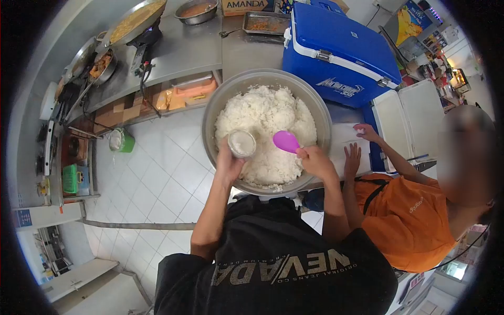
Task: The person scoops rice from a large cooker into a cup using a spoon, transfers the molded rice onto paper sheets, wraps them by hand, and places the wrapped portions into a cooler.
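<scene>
Rice, white, cooked and loosely heaped, fills much of the wide, round, grey metal pot in the middle of the scene, directly in front of you. Your left hand is clamped around the side of a small, round, pale-rimmed cup with rice inside, held over the left part of the heap. Your right hand is closed on the handle of an oval-headed purple paddle, whose head points left and slightly away from you. Cup and paddle are apart, with rice showing between them; you cannot tell from here whether the paddle's head touches the heap. Just beyond the pot to the right you have a big blue cooler with a white-edged lid. At your right, a person in an orange shirt has both hands near a pale surface. Far ahead lies a shallow rectangular metal tray with orange-brown food bits. To the far left, a stainless steel counter carries a wide pan of yellowish food, and below it a green bucket stands on pale floor tiles.
</scene>
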{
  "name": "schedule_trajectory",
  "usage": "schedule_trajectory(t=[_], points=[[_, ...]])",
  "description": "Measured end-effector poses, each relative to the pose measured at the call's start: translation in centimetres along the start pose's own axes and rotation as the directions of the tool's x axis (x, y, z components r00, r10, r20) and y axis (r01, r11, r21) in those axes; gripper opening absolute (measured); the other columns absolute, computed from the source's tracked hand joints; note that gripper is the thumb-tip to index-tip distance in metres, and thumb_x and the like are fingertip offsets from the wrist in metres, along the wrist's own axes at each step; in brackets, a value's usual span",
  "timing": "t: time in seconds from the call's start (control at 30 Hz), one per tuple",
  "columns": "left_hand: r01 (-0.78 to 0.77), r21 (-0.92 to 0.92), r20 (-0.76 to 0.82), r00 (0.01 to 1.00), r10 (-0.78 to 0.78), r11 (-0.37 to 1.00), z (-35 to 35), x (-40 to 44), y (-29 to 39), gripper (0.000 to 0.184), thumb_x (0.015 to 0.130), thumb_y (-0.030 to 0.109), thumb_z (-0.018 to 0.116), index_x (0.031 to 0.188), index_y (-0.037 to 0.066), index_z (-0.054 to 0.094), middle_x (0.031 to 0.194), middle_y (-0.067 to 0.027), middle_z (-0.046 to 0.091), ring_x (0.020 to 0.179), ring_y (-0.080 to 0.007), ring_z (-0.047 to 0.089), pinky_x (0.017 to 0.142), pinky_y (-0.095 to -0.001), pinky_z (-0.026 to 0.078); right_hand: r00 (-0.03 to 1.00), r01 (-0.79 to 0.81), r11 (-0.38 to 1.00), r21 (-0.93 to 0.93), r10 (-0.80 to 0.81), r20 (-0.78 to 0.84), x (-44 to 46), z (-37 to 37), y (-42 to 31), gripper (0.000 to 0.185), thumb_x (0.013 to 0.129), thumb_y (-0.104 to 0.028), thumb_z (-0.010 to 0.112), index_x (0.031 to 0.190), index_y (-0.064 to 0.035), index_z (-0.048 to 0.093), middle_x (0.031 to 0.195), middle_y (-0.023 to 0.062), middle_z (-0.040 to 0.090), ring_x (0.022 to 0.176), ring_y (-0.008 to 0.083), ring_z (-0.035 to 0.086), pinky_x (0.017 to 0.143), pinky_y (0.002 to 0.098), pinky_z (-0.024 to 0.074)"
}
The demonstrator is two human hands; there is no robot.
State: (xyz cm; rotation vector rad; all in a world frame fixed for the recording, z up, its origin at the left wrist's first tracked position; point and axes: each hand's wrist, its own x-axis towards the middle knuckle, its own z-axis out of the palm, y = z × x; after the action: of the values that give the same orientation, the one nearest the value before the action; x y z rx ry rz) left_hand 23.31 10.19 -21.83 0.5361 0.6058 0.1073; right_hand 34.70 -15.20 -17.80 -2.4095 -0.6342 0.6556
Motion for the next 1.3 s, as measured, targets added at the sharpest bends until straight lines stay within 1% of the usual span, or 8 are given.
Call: schedule_trajectory(t=[0.1, 0.2, 0.43, 0.57, 0.67, 0.77, 1.07, 1.3], points=[[-0.039, -0.029, -0.030, 0.999, 0.039, 0.999, 0.3, -1.6, 0.8, 0.049, 0.108, 0.046, 0.031, 0.139, 0.011, 0.048, 0.136, -0.0097, 0.056, 0.117, -0.0242, 0.060, 0.094, -0.0464, 0.054, 0.952, 0.069, 0.997, -0.029, -0.075, -0.297, -1.1, 0.4, -3.2, 0.035, 0.099, -0.028, 0.055, 0.090, 0.0021, 0.069, 0.086, 0.0287, 0.066, 0.085, 0.0460, 0.066, 0.075, 0.0498, 0.0497], [-0.027, -0.029, 0.020, 0.999, 0.027, 0.999, 0.9, -1.7, 0.4, 0.048, 0.108, 0.044, 0.032, 0.138, 0.010, 0.049, 0.134, -0.0100, 0.057, 0.116, -0.0244, 0.061, 0.094, -0.0456, 0.054, 0.979, 0.166, 0.952, 0.258, -0.128, -0.160, -1.4, 2.1, -7.4, 0.031, 0.098, -0.027, 0.056, 0.092, 0.0010, 0.069, 0.088, 0.0282, 0.066, 0.083, 0.0471, 0.064, 0.073, 0.0514, 0.0495], [0.027, -0.066, 0.135, 0.991, -0.018, 0.997, 0.3, -2.9, 0.7, 0.045, 0.108, 0.039, 0.032, 0.135, 0.008, 0.053, 0.130, -0.0098, 0.061, 0.118, -0.0253, 0.061, 0.097, -0.0450, 0.053, 0.971, 0.122, 0.983, 0.141, -0.089, -0.222, -3.1, 1.7, -8.4, 0.035, 0.101, -0.026, 0.053, 0.090, 0.0005, 0.071, 0.080, 0.0277, 0.065, 0.077, 0.0457, 0.063, 0.072, 0.0502, 0.0495], [0.018, -0.039, 0.152, 0.988, -0.012, 0.999, 1.1, -4.4, 2.2, 0.044, 0.106, 0.040, 0.036, 0.130, 0.008, 0.057, 0.129, -0.0073, 0.063, 0.118, -0.0216, 0.061, 0.099, -0.0427, 0.051, 0.952, 0.189, 0.957, 0.219, -0.124, -0.281, -2.4, 0.6, -4.7, 0.039, 0.105, -0.033, 0.049, 0.098, 0.0002, 0.070, 0.064, 0.0123, 0.063, 0.054, 0.0261, 0.059, 0.054, 0.0376, 0.0458], [0.099, -0.017, 0.157, 0.983, -0.095, 0.995, 0.8, -4.2, 1.7, 0.043, 0.106, 0.039, 0.039, 0.128, 0.009, 0.058, 0.128, -0.0062, 0.064, 0.118, -0.0203, 0.061, 0.100, -0.0407, 0.051, 0.974, -0.217, 0.504, 0.836, 0.052, 0.221, -1.1, 1.5, -3.9, 0.040, 0.107, -0.035, 0.046, 0.103, -0.0008, 0.067, 0.056, -0.0045, 0.044, 0.043, 0.0074, 0.040, 0.040, 0.0274, 0.0295], [0.130, 0.019, 0.199, 0.971, -0.132, 0.991, 0.7, -3.7, 1.2, 0.041, 0.105, 0.039, 0.040, 0.125, 0.009, 0.060, 0.123, -0.0048, 0.065, 0.115, -0.0192, 0.062, 0.099, -0.0387, 0.051, 0.931, -0.358, 0.332, 0.873, 0.054, 0.361, -1.3, 3.6, -4.5, 0.038, 0.108, -0.035, 0.043, 0.106, -0.0024, 0.064, 0.059, -0.0115, 0.029, 0.041, -0.0001, 0.022, 0.037, 0.0223, 0.0130], [0.138, 0.128, 0.152, 0.976, -0.157, 0.982, -0.1, -2.6, -0.1, 0.042, 0.107, 0.038, 0.036, 0.125, 0.006, 0.057, 0.122, -0.0105, 0.064, 0.112, -0.0234, 0.063, 0.098, -0.0443, 0.052, 0.997, 0.061, 0.957, 0.283, -0.070, 0.020, -4.2, 5.9, -6.9, 0.043, 0.104, -0.034, 0.051, 0.088, 0.0001, 0.072, 0.075, 0.0179, 0.066, 0.074, 0.0252, 0.062, 0.073, 0.0395, 0.0482], [0.217, -0.082, 0.281, 0.942, -0.186, 0.973, 1.0, -4.1, 0.6, 0.044, 0.105, 0.036, 0.038, 0.131, 0.005, 0.055, 0.129, -0.0122, 0.061, 0.120, -0.0266, 0.059, 0.102, -0.0489, 0.049, 0.960, 0.087, 0.901, 0.424, 0.038, -0.276, -9.9, 3.4, -1.4, 0.040, 0.106, -0.035, 0.051, 0.090, -0.0037, 0.070, 0.059, -0.0055, 0.045, 0.055, 0.0069, 0.043, 0.051, 0.0275, 0.0348]])
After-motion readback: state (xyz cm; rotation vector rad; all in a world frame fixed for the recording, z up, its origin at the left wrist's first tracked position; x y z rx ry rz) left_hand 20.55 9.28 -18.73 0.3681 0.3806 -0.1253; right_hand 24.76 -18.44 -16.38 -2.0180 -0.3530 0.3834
